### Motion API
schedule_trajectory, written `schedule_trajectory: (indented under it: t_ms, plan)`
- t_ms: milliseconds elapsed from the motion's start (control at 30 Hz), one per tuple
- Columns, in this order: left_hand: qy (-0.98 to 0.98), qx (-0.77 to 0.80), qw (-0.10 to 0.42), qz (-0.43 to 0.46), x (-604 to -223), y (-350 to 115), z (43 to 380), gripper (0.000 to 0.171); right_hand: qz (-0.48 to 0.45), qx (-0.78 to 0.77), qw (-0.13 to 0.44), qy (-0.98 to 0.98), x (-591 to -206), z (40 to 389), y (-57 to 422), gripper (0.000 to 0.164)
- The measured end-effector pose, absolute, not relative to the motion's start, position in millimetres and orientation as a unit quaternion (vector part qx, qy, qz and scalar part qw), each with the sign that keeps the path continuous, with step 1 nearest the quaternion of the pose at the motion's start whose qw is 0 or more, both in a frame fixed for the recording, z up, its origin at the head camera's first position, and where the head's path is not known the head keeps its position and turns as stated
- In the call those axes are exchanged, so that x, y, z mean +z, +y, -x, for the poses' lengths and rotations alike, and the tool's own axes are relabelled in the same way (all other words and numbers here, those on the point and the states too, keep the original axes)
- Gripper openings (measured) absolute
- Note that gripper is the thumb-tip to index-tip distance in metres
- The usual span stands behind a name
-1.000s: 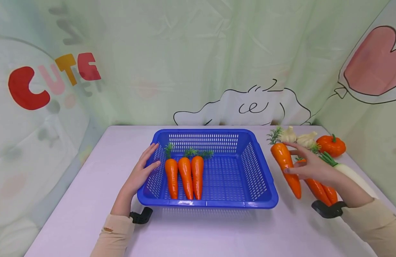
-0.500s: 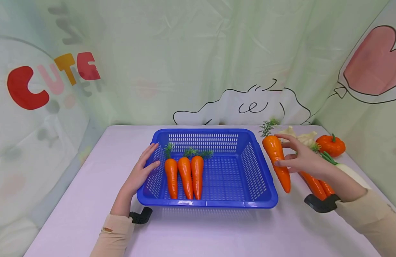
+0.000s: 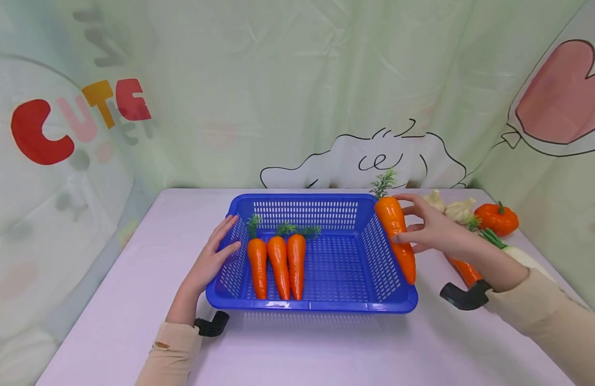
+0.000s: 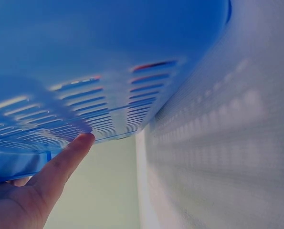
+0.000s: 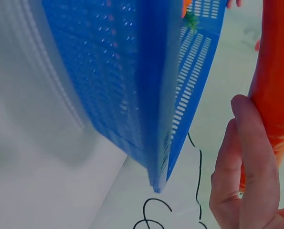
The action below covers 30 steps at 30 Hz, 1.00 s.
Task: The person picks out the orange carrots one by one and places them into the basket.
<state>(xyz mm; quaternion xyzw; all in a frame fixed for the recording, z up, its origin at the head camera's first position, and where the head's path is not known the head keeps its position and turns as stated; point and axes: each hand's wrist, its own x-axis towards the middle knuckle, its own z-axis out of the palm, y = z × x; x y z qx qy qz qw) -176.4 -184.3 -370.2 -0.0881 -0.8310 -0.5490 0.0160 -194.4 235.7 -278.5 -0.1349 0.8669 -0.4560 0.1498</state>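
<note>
A blue plastic basket [image 3: 312,306] stands mid-table with three carrots in its left half: a left one [image 3: 258,268], a middle one [image 3: 280,268] and a right one [image 3: 297,267]. Another carrot [image 3: 396,236], leafy end up and tilted, is gripped by my right hand [image 3: 428,228] at the basket's right rim. In the right wrist view, fingers [image 5: 254,157] lie along this carrot [image 5: 278,81]. My left hand [image 3: 210,257] rests at the basket's left side, fingers fairly straight. One finger [image 4: 68,160] touches the slotted outer wall [image 4: 99,100] in the left wrist view.
Right of the basket lie an orange carrot [image 3: 465,269] partly under my forearm, a white radish [image 3: 524,258], garlic bulbs [image 3: 459,210] and a small orange pumpkin [image 3: 497,219]. A printed curtain [image 3: 288,107] hangs behind the table [image 3: 307,354].
My right hand has carried its carrot leftward, from beside the other vegetables to the basket's right rim. The left hand and the basket have stayed in place.
</note>
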Motion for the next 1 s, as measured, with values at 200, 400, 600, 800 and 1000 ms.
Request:
schedule_trajectory:
  t_ms: [200,400,600,800,1000]
  plan:
    - [-0.832,-0.547,0.017,0.088,-371,-185,177,0.056,0.149,-0.478,0.171,0.849,-275,198,222,0.084]
    - [-0.833,-0.546,0.018,0.088,-371,-185,177,0.056,0.147,-0.494,0.179,0.838,-272,202,209,0.083]
    - [-0.833,-0.546,0.017,0.087,-372,-185,178,0.056,0.149,-0.500,0.192,0.831,-270,206,197,0.083]
    - [-0.833,-0.548,0.009,0.082,-365,-182,174,0.055,0.142,-0.496,0.200,0.833,-269,210,187,0.084]
    - [-0.829,-0.553,-0.001,0.080,-342,-174,160,0.055,0.146,-0.509,0.219,0.819,-270,213,175,0.082]
